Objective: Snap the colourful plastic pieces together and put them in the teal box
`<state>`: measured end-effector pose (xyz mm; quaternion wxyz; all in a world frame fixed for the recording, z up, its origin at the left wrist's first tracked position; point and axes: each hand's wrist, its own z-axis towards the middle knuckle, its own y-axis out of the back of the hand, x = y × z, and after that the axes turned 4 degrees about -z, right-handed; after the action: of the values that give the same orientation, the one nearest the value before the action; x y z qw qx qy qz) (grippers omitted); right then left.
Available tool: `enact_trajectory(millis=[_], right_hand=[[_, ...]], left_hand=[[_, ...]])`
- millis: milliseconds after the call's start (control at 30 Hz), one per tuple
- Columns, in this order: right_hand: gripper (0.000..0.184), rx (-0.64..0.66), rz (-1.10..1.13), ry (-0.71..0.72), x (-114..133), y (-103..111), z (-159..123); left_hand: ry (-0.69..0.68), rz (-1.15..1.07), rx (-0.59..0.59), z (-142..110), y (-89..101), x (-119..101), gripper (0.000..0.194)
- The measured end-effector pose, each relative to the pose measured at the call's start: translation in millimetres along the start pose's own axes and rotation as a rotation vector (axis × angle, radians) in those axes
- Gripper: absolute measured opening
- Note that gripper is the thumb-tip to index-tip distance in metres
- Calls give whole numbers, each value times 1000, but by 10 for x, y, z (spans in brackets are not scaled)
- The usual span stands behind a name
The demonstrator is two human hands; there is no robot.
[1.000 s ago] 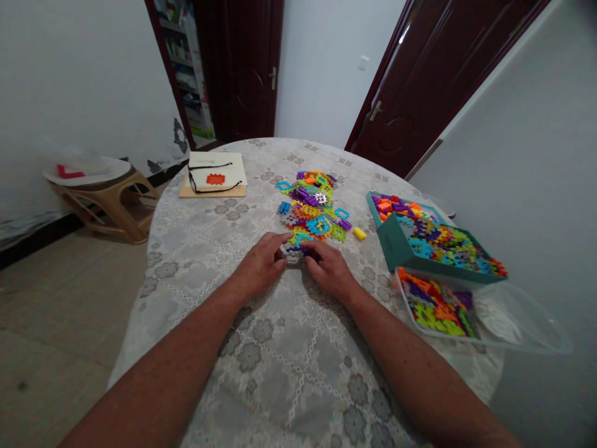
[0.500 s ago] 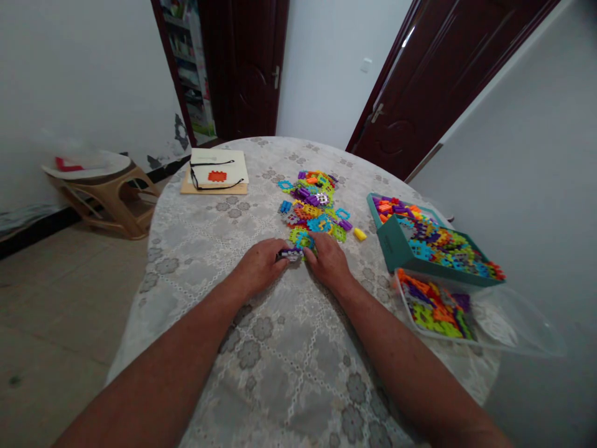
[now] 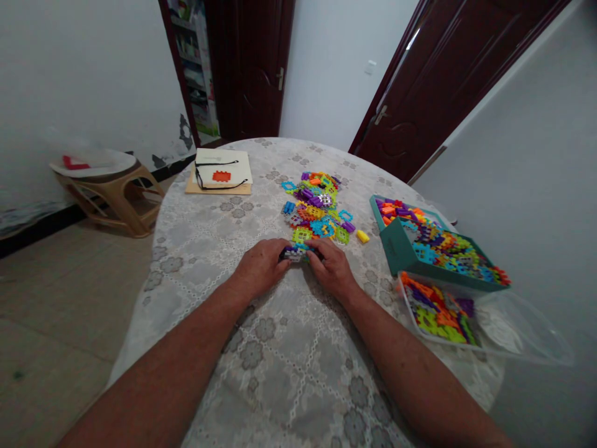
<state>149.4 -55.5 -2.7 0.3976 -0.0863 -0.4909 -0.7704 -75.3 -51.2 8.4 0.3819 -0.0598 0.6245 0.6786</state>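
Note:
Low over the near middle of the table, my left hand is closed on one end of a small bundle of interlocking plastic building pieces, grey and purple with blue on top. My right hand grips the other end, its thumb on the near side. Fingers hide much of the bundle, so whether its pieces are locked together I cannot tell. Just beyond the hands lies a loose pile of similar pieces, with a lime-green square piece nearest. A yellow piece rests to the right of the pile.
On the right stand a teal box and a clear plastic tub, both full of pieces. At the far left, glasses and an orange piece lie on paper or a book. A patterned cloth covers the table.
My right hand has brought the blue piece down from the pile's edge against the grey and purple pieces in my left hand. The whole view has shifted slightly.

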Motion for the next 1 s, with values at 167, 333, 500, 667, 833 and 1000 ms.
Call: enact_trajectory(millis=[167,333,500,667,833,1000], right_hand=[[31,67,68,95,95,-10,-9],[32,85,127,22,97,-8,-25],[30,-15,-86,-22,-47,81,-15],[21,211,-269,-1,-156,171,-49],[6,251,-279,-7,-145,189,-42],[8,135,-139,18,-141,169,-15]], left_hand=[[-1,-6,12,3,-1,32,31],[-58,-98,18,5,-21,63,37],[-37,-120,18,-1,-5,42,33],[-28,-96,3,8,-5,70,24],[-42,-118,-6,19,14,77,20],[-48,-173,39,15,59,22,20]])
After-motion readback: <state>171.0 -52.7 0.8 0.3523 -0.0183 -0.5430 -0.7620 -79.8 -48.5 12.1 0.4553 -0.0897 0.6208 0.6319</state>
